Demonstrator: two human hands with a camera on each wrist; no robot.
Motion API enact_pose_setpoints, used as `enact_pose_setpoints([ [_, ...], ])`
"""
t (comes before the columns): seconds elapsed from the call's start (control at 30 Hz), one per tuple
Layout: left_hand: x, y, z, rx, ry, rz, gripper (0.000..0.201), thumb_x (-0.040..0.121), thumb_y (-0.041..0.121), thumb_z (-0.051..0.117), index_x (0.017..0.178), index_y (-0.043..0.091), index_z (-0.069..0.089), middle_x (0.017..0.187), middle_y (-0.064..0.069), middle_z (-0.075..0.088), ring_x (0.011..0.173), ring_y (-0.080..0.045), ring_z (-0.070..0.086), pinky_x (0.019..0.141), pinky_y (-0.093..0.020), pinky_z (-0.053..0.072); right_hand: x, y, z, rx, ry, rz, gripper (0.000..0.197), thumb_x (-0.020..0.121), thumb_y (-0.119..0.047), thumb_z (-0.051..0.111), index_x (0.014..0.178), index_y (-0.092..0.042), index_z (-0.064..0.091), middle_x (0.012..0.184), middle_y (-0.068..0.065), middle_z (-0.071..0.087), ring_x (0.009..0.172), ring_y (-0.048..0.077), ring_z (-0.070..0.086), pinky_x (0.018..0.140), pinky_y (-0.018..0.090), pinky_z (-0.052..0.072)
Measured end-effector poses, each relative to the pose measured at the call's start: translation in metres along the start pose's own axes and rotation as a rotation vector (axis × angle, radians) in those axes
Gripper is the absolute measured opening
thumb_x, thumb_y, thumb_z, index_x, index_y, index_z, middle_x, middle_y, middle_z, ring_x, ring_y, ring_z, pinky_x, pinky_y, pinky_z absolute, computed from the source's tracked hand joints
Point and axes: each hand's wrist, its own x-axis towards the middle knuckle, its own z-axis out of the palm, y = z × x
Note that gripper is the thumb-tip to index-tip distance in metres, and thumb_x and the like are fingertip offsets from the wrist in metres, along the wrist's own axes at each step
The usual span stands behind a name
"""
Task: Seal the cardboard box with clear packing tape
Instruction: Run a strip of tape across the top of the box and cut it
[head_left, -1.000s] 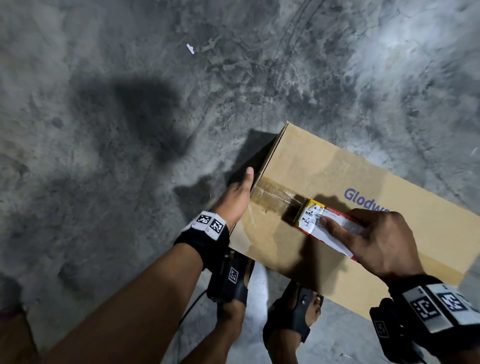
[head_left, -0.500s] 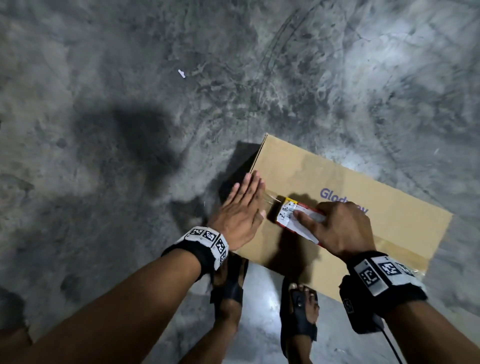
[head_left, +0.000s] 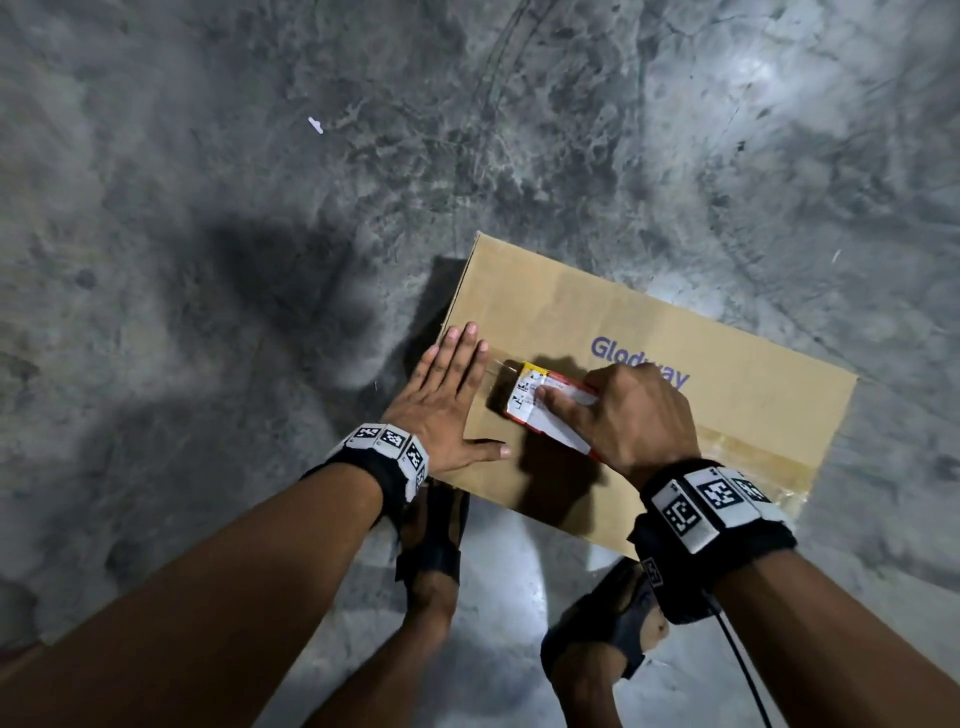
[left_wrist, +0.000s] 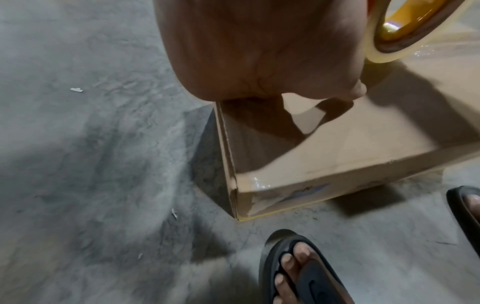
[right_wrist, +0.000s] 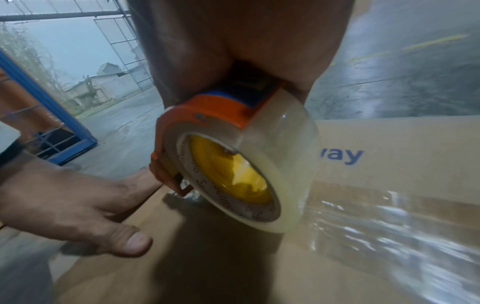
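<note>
Where the head view hides the roll under the right hand (head_left: 631, 415), which grips an orange tape dispenser (right_wrist: 215, 115), the right wrist view shows its clear packing tape roll (right_wrist: 249, 172) — touching the brown cardboard box (head_left: 597, 317) on grey concrete floor (head_left: 208, 156). Left hand (head_left: 447, 400) lies flat, fingers straight, on the box's left end — fingertips unseen from its wrist.

We see a box (head_left: 649, 332) printed in blue on a concrete floor (head_left: 208, 208), our left hand (head_left: 447, 400) flat on its top near the left edge, our right hand (head_left: 628, 415) gripping a red-and-white tape dispenser (head_left: 540, 400) just beside it, and sandalled feet (head_left: 431, 551) below.
</note>
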Motion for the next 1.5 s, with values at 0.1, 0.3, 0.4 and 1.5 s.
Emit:
enact_pose_setpoints([
  [0.1,-0.001,0.000,-0.001,0.015,-0.001,-0.003,0.131,0.069,0.093,0.036,0.147,0.012,-0.033,0.154,-0.007,-0.043,0.144,-0.023,-0.038,0.122,-0.044,-0.012,-0.009,0.025,-0.010,0.017,-0.028,0.010,0.072,0.086,-0.081,0.051,0.099,-0.017,0.082,0.098,0.021,0.075,0.098,0.039,0.072,0.074,0.037,0.051],
  [0.3,0.001,0.004,-0.002,0.056,-0.017,-0.027,0.135,0.067,0.095,0.033,0.147,0.008,-0.031,0.153,-0.011,-0.043,0.142,-0.027,-0.040,0.117,-0.041,-0.022,-0.050,0.100,-0.031,0.022,-0.025,0.077,0.063,0.085,-0.076,0.058,0.080,-0.017,0.078,0.063,0.012,0.058,0.066,0.035,0.055,0.062,0.034,0.044],
  [0.4,0.001,0.005,-0.003,0.069,-0.003,-0.026,0.136,0.066,0.094,0.036,0.149,0.007,-0.028,0.155,-0.013,-0.040,0.144,-0.029,-0.037,0.115,-0.037,-0.025,-0.051,0.110,-0.031,-0.015,-0.052,0.102,0.060,0.087,-0.075,0.059,0.084,-0.019,0.080,0.070,0.014,0.067,0.073,0.038,0.065,0.064,0.036,0.050],
  [1.5,0.007,0.146,0.036,0.103,0.007,0.064,0.126,0.076,0.085,0.035,0.150,0.000,-0.021,0.158,-0.020,-0.030,0.147,-0.032,-0.029,0.123,-0.050,-0.005,-0.034,0.096,-0.017,-0.111,-0.048,0.103,0.060,0.098,-0.063,0.054,0.112,-0.009,0.074,0.114,0.021,0.073,0.105,0.040,0.070,0.082,0.039,0.049],
])
